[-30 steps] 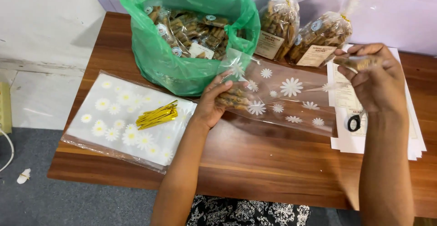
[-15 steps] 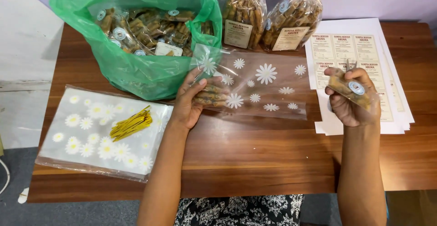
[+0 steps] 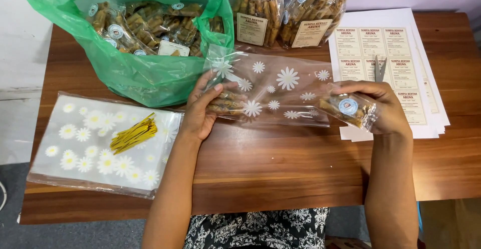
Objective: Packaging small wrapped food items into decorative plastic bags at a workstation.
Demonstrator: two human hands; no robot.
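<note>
Left hand gripping daisy-print bag with snacks inside; right hand closing on small snack packet. Risk: bag mouth collapsing, blocking insertion.

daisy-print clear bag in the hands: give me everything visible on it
The daisy-print bag is a clear, glossy plastic sleeve printed with white daisies. It lies flat and lengthwise across the wooden table. The left hand grips its left end, where a few brown snack sticks show inside. The right hand, holding a small snack packet, meets its right end. Its upper left corner touches the green bag.
</note>
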